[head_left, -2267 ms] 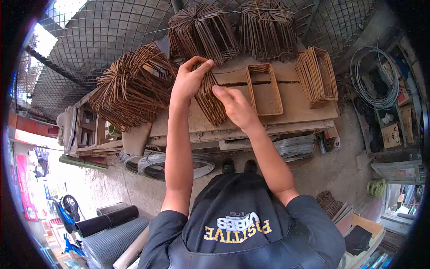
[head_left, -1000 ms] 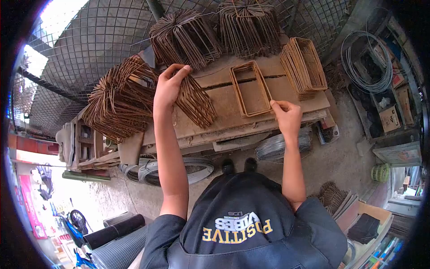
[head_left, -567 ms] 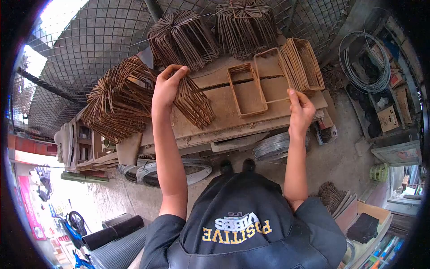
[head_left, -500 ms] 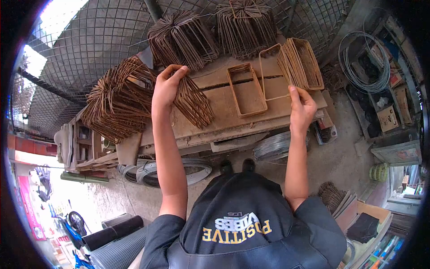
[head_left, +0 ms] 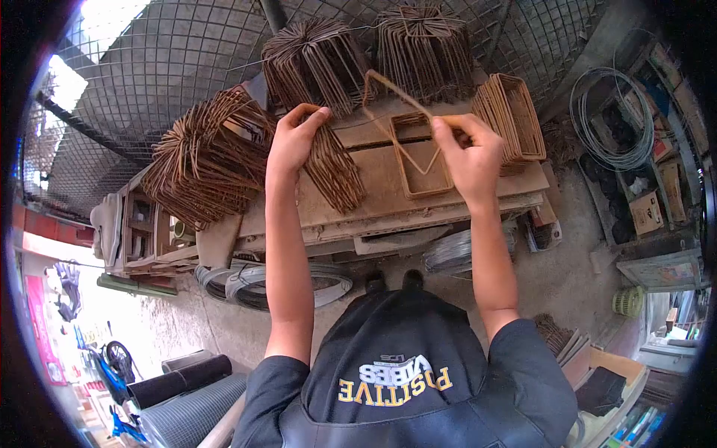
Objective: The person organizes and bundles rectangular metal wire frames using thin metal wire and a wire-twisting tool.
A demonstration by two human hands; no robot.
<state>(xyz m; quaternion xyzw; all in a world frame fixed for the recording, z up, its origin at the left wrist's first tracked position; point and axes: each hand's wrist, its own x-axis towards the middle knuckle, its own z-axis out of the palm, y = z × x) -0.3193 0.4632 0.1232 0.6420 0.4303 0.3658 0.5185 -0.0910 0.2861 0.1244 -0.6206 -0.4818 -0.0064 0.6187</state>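
Observation:
My left hand point(head_left: 293, 145) is closed at the top end of a row of rusty rectangular rebar stirrups point(head_left: 334, 170), which hangs below and right of its fingers. Whether it grips the rods or a tie wire is hard to see. Pinched between the thumb and fingers of my right hand point(head_left: 470, 149) is a single rebar stirrup point(head_left: 399, 88), held tilted in the air over the bench. Beneath it, another rectangular stirrup point(head_left: 426, 193) lies on the wooden bench point(head_left: 373, 175). A leaning stack of stirrups point(head_left: 515, 123) stands right of my right hand.
Fanned stirrup bundles stand at the left point(head_left: 198, 160) and along the back point(head_left: 314, 60), before a wire mesh point(head_left: 187, 52). Coils of wire point(head_left: 287, 287) lie under the bench, and another wire coil point(head_left: 614, 123) is at right. Dark rolls point(head_left: 183, 384) lie lower left.
My right hand has moved left with the single stirrup, away from the stack at right, and the stirrup is now raised and tilted. My left hand stays at its bundle.

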